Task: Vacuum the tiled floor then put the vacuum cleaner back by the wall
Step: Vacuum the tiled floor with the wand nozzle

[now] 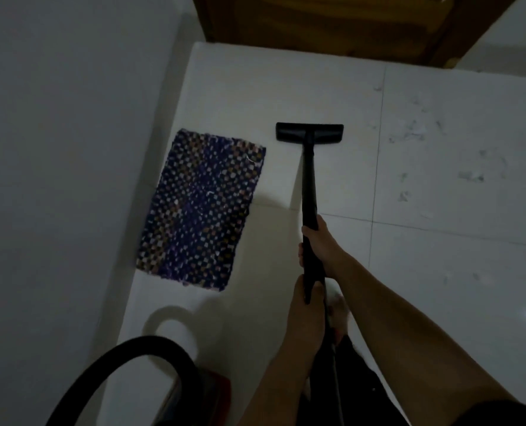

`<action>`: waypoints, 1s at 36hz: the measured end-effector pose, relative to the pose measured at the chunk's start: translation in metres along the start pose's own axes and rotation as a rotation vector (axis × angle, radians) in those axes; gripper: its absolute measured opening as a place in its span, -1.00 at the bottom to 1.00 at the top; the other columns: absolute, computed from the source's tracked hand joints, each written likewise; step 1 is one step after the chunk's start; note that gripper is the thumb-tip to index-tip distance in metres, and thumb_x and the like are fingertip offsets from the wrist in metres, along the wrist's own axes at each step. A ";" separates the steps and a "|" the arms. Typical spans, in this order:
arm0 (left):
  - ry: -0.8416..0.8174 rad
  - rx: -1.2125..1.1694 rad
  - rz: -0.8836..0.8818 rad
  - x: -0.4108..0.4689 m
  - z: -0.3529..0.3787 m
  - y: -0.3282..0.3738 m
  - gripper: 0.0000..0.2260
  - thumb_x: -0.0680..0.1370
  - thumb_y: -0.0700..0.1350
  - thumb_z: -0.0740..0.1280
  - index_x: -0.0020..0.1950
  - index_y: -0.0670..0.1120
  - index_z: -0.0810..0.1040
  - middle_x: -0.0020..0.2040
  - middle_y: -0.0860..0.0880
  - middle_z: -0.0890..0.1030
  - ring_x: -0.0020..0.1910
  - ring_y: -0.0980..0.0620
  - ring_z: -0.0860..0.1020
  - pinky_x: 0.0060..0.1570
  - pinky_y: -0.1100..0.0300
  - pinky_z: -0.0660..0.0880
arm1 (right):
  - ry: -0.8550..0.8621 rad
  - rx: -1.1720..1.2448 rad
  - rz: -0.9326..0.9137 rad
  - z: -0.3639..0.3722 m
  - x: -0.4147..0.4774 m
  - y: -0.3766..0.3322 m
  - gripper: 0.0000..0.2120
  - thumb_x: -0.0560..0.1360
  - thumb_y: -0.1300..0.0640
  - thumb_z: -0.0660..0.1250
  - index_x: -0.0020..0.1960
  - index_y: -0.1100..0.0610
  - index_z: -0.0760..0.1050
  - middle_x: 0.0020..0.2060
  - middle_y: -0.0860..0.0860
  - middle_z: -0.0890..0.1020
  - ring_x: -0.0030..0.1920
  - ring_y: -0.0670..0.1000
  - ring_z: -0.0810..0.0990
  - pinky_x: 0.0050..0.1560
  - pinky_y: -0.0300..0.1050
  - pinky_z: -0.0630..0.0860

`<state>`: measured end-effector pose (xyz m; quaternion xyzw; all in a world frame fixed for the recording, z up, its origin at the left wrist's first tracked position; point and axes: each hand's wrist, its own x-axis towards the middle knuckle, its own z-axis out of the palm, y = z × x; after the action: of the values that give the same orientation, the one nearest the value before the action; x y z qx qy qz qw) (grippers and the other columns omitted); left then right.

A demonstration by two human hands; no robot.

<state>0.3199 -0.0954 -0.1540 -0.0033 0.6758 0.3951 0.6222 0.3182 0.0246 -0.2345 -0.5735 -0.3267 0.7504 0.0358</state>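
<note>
A black vacuum wand (309, 186) runs from my hands out to a flat black floor nozzle (309, 133) resting on the white tiled floor (439, 256). My right hand (320, 244) grips the wand higher up, and my left hand (306, 302) grips its lower end. A black hose (102, 364) curves across the lower left to the red vacuum body (200, 395), which is partly cut off at the bottom edge. Bits of pale debris (409, 136) lie scattered on the tiles to the right of the nozzle.
A dark woven mat (203, 207) lies on the floor left of the wand, against the white wall (65, 179). A brown wooden door (332, 23) closes the far end. My bare foot (338, 315) shows below my hands.
</note>
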 end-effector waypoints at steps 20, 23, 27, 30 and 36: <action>-0.013 -0.051 -0.054 0.150 0.041 0.163 -0.59 0.63 0.07 0.11 0.46 0.00 0.24 -0.29 -0.08 0.44 -0.46 0.03 0.41 -0.64 0.33 0.40 | 0.085 -0.013 -0.024 -0.027 0.143 -0.173 -0.51 0.62 0.20 0.10 0.45 -0.16 0.09 -0.37 0.11 0.40 -0.47 0.02 0.39 -0.50 -0.18 0.42; -0.014 -0.040 -0.037 0.167 0.041 0.174 -0.62 0.63 0.07 0.10 0.44 0.03 0.27 -0.29 -0.08 0.45 -0.52 0.04 0.40 -0.65 0.35 0.38 | 0.107 -0.059 -0.049 -0.026 0.162 -0.184 -0.52 0.61 0.20 0.08 0.44 -0.15 0.11 -0.38 0.10 0.39 -0.48 0.02 0.38 -0.52 -0.19 0.42; -0.025 -0.048 -0.022 0.180 0.036 0.180 -0.64 0.63 0.06 0.10 0.41 0.03 0.30 -0.29 -0.08 0.45 -0.59 0.08 0.41 -0.63 0.32 0.39 | 0.111 -0.081 -0.047 -0.024 0.177 -0.191 -0.54 0.61 0.17 0.08 0.44 -0.19 0.14 -0.38 0.09 0.40 -0.47 0.02 0.39 -0.52 -0.19 0.43; -0.016 -0.059 -0.022 0.182 0.034 0.178 -0.62 0.63 0.07 0.11 0.44 0.05 0.28 -0.29 -0.08 0.46 -0.63 0.12 0.41 -0.62 0.31 0.40 | 0.105 -0.099 -0.035 -0.023 0.178 -0.189 -0.52 0.62 0.15 0.09 0.46 -0.20 0.11 -0.38 0.09 0.41 -0.47 0.02 0.41 -0.53 -0.20 0.43; -0.015 -0.078 -0.039 0.159 0.030 0.167 -0.64 0.63 0.06 0.11 0.42 0.05 0.30 -0.30 -0.08 0.45 -0.54 0.07 0.41 -0.63 0.32 0.39 | 0.105 -0.125 -0.031 -0.019 0.157 -0.175 -0.54 0.62 0.15 0.09 0.44 -0.19 0.13 -0.38 0.09 0.41 -0.47 0.02 0.41 -0.51 -0.19 0.44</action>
<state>0.2266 0.1128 -0.1968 -0.0376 0.6551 0.4089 0.6342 0.2251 0.2378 -0.2754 -0.6081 -0.3794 0.6968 0.0284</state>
